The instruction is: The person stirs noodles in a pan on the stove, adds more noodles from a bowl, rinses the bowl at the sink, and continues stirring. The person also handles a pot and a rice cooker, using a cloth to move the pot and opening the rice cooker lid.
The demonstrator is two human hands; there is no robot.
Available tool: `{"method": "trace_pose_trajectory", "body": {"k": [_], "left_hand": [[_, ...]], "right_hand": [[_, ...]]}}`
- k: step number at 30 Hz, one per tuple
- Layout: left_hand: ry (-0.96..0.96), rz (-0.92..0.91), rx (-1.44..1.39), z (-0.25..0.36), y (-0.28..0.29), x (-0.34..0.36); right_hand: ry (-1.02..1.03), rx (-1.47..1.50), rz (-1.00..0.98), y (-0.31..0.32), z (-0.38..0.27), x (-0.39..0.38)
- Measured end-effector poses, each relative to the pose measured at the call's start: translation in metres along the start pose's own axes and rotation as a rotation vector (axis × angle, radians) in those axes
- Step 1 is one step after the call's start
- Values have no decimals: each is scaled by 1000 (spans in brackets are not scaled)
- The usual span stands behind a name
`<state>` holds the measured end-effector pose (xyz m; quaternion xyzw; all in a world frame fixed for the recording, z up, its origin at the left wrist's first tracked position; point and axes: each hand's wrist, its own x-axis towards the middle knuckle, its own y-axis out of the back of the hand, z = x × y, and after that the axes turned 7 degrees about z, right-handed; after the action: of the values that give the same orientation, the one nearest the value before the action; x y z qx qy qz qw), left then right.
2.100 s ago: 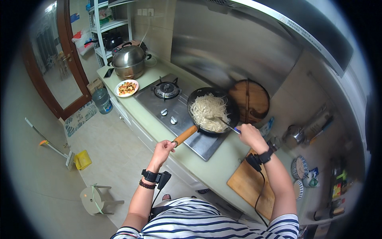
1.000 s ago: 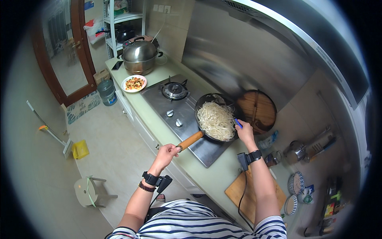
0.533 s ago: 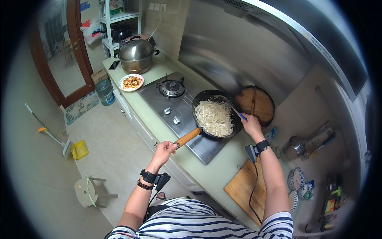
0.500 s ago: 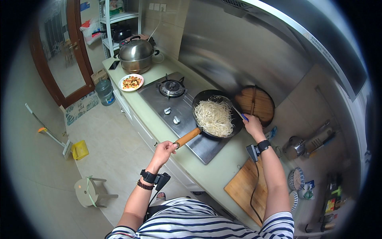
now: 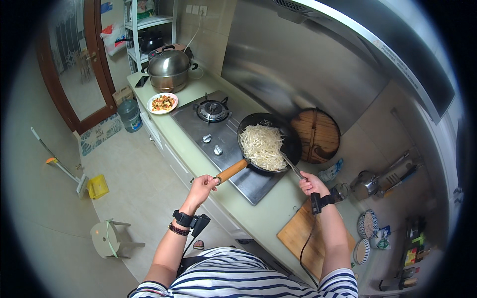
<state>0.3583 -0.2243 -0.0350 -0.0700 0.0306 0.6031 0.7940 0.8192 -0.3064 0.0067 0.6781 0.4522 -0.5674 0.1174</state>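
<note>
Gripping the wok's wooden handle point(image 5: 232, 171), the left hand point(image 5: 201, 187) steadies the black wok point(image 5: 270, 142) on the stove point(image 5: 226, 144), while the right hand point(image 5: 311, 184) is closed on a metal spatula point(image 5: 290, 165) reaching into the pale noodles point(image 5: 262, 146). Behind the wok a round wooden lid point(image 5: 318, 135) leans on the wall. Left of the wok lie the free burner point(image 5: 212, 109), a plate of food point(image 5: 162, 103) and a steel pot point(image 5: 169, 68) on the table point(image 5: 271, 213).
</note>
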Motion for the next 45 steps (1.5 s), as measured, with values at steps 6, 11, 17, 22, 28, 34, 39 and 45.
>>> {"method": "trace_pose_trajectory", "body": {"k": [6, 11, 17, 22, 28, 34, 39, 45], "left_hand": [[-2, 4, 10, -2, 0, 1], [2, 6, -1, -5, 1, 3], [-11, -4, -2, -3, 1, 2], [7, -16, 13, -1, 1, 1], [4, -29, 3, 1, 2, 0], [19, -19, 23, 2, 2, 0], [17, -31, 62, 3, 3, 0], [6, -25, 33, 1, 2, 1]], "right_hand": [[688, -576, 366, -18, 30, -15], [1683, -1383, 538, -23, 59, -36], [1253, -1615, 798, -47, 106, -93], [1259, -1654, 803, -55, 125, -117], [1404, -1304, 651, -42, 120, -137], [1283, -1349, 648, -53, 130, -120], [1326, -1343, 817, -61, 112, -75], [1448, -1166, 882, -51, 83, -66]]}}
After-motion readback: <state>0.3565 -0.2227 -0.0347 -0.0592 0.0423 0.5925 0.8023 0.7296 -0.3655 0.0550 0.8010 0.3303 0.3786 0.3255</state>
